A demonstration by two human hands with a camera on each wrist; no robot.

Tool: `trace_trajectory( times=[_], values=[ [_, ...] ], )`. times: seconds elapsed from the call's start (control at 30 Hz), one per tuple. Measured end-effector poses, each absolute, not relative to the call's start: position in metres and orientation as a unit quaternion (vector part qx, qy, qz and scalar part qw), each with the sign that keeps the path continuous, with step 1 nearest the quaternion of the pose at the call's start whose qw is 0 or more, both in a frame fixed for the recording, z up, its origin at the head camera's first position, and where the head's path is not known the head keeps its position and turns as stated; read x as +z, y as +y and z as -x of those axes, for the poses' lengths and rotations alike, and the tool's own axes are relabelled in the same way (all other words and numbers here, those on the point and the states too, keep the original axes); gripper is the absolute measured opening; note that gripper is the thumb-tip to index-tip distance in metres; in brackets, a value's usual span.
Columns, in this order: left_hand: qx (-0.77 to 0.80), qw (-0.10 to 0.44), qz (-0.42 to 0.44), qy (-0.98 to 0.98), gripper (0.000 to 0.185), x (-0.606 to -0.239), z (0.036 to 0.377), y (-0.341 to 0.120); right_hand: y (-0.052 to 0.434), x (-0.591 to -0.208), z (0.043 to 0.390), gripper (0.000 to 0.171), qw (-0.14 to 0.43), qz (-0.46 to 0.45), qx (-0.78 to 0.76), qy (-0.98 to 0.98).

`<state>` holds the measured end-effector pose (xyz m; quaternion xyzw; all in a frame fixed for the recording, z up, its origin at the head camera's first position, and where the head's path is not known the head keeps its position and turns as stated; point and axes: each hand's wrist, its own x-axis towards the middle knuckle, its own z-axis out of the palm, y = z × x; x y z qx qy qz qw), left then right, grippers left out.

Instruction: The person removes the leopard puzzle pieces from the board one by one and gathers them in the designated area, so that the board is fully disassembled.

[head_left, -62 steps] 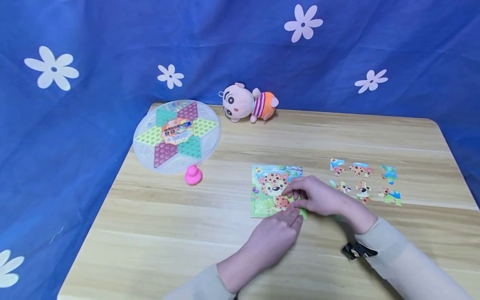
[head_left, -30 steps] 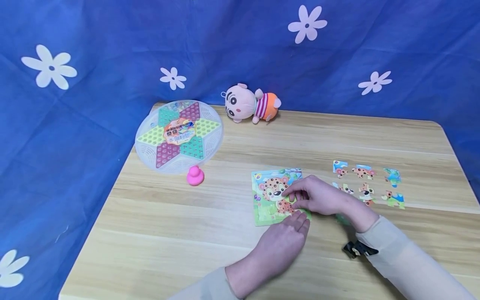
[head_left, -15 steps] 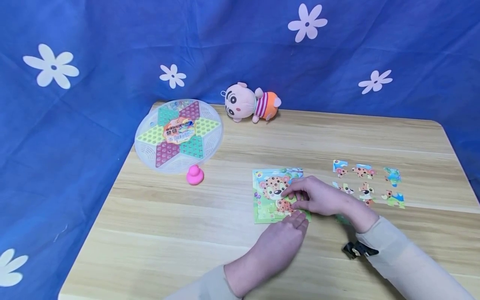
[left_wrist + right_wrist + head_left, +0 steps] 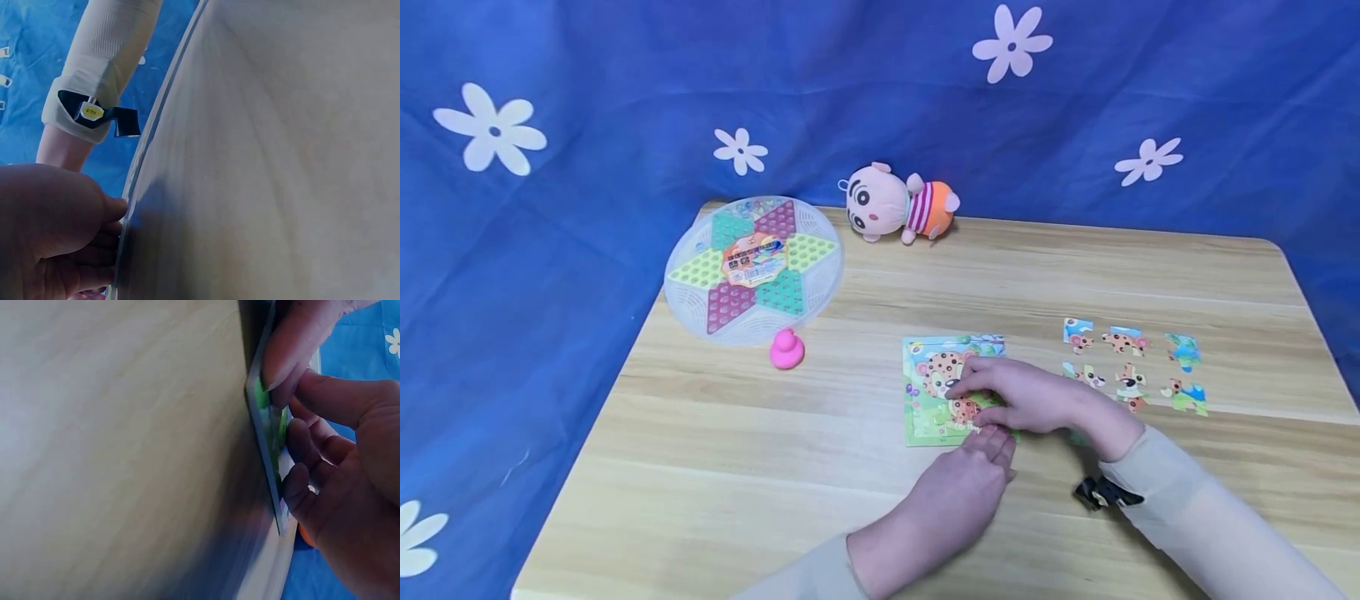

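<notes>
A square jigsaw puzzle (image 4: 925, 425) with a spotted leopard cub lies in the middle of the table, its lower right part hidden by my hands. My left hand (image 4: 951, 492) rests its extended fingertips on the near right edge; in the right wrist view, its fingers (image 4: 294, 350) press down near a corner of the board. From the right, my right hand (image 4: 1030, 396) arches over the puzzle. Its thumb and fingertips touch the picture side, the thumb close to the left fingertips, with no loose piece showing between them.
Several loose puzzle pieces (image 4: 1126, 340) lie in two rows to the right. At the back left is a round Chinese checkers board (image 4: 831, 275), with a pink rubber duck (image 4: 787, 350) at its near edge. A plush doll (image 4: 880, 204) lies against the blue flowered cloth (image 4: 880, 83).
My right fingertips have moved slightly left across the puzzle, and that hand has spread a little. The left hand stays at the near edge. The loose pieces have not moved.
</notes>
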<state>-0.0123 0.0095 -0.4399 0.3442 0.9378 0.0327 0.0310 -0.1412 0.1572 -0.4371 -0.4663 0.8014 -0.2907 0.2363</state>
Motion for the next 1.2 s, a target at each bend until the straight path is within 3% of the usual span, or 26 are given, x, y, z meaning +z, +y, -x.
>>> trace_trajectory(
  times=[1.1, 1.2],
  values=[
    [0.042, 0.017, -0.334, 0.941, 0.045, -0.4448, 0.0132, 0.0107, 0.1475, -0.4327, 0.1386, 0.024, 0.286, 0.430, -0.332, 0.789],
    [0.036, 0.015, -0.334, 0.942, 0.045, -0.4450, 0.0127, 0.0108, 0.1465, -0.4329, 0.1381, 0.028, 0.295, 0.427, -0.340, 0.785]
  ],
)
